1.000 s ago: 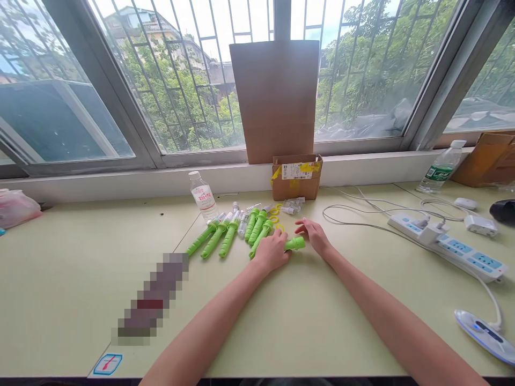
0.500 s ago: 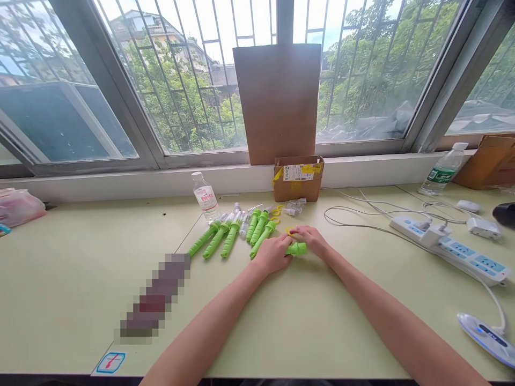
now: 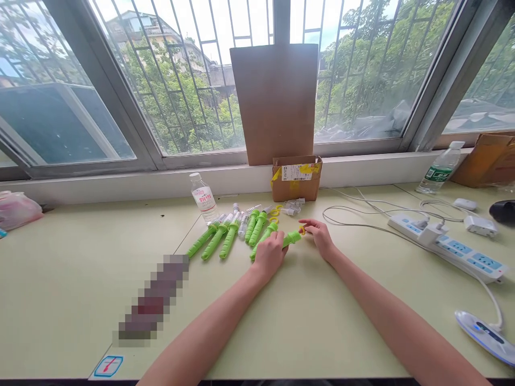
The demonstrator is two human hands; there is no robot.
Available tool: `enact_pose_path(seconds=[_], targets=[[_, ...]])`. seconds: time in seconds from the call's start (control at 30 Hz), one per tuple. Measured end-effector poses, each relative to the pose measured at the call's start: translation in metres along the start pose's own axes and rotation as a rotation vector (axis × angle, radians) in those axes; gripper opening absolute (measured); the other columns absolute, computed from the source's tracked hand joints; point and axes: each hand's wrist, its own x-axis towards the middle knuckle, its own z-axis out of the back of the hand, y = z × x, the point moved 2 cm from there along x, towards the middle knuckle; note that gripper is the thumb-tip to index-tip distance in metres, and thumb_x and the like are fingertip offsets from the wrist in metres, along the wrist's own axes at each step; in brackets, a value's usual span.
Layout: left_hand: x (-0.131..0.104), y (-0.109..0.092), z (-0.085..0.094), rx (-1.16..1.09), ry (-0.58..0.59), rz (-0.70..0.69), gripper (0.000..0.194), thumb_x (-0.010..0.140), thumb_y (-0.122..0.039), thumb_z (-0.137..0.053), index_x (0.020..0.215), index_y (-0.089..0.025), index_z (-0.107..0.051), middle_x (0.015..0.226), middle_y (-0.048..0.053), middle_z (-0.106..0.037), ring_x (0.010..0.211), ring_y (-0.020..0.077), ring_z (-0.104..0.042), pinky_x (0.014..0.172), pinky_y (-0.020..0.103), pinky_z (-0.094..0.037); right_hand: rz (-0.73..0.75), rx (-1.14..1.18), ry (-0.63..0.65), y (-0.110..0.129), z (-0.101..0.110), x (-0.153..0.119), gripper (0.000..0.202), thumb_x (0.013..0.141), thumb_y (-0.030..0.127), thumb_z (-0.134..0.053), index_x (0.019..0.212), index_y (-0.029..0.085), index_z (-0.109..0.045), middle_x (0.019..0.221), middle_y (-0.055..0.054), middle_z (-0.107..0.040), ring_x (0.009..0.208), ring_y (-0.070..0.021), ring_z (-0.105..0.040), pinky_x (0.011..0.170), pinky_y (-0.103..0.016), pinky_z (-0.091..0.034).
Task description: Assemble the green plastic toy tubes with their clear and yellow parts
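My left hand (image 3: 270, 254) is closed around a green ridged plastic tube (image 3: 292, 239), its threaded end pointing right. Between the fingers of my right hand (image 3: 318, 236) is a small yellow ring (image 3: 303, 229), right beside that threaded end; whether the two touch I cannot tell. Left of my hands lie several more green tubes (image 3: 229, 240), some with clear parts at their upper ends. Clear plastic pieces (image 3: 243, 226) rest among them. Loose yellow rings (image 3: 274, 212) and more clear pieces (image 3: 293, 208) lie beyond my hands.
A small cardboard box (image 3: 296, 185) stands by the window wall, in front of an upright brown board (image 3: 277, 102). One water bottle (image 3: 204, 201) is behind the tubes, another bottle (image 3: 439, 170) at far right. A power strip (image 3: 446, 246) with cables occupies the right side.
The right hand has picked up a yellow ring and brought it to the tube's threaded end. My left hand has tilted that end of the tube upward.
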Motion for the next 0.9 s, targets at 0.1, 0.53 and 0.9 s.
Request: enact_pose_path(seconds=[0.1,0.53,0.9], targets=[[-0.001,-0.001,0.001,0.029,-0.025,0.01,0.022,0.089,-0.037,-0.052,0.101,-0.019,-0.053,0.094,0.006,-0.061,0.08,0.0196,-0.061,0.057,0.026,-0.042,0.003,0.061,0.01,-0.003,0.001,0.002,0.036,0.06,0.02,-0.052,0.091,0.019,-0.069,0.065,-0.001,-0.067,0.072,-0.0184,-0.057,0.077,-0.033,-0.043],[0.0,-0.001,0.003,0.081,0.047,0.057,0.034,0.088,-0.049,-0.05,0.096,-0.017,-0.059,0.09,0.01,-0.06,0.083,0.023,-0.059,0.063,0.029,-0.045,-0.089,0.039,0.268,0.01,0.002,-0.004,0.042,0.059,0.019,-0.067,0.101,0.021,-0.068,0.079,-0.002,-0.072,0.073,-0.0173,-0.063,0.077,-0.032,-0.045],[0.001,0.001,0.001,0.095,0.024,0.054,0.035,0.086,-0.051,-0.052,0.093,-0.017,-0.061,0.089,0.01,-0.061,0.087,0.0237,-0.058,0.064,0.031,-0.044,-0.094,-0.017,0.296,0.011,0.002,-0.004,0.035,0.059,0.023,-0.071,0.095,0.02,-0.069,0.077,-0.002,-0.071,0.073,-0.0176,-0.062,0.075,-0.032,-0.045]])
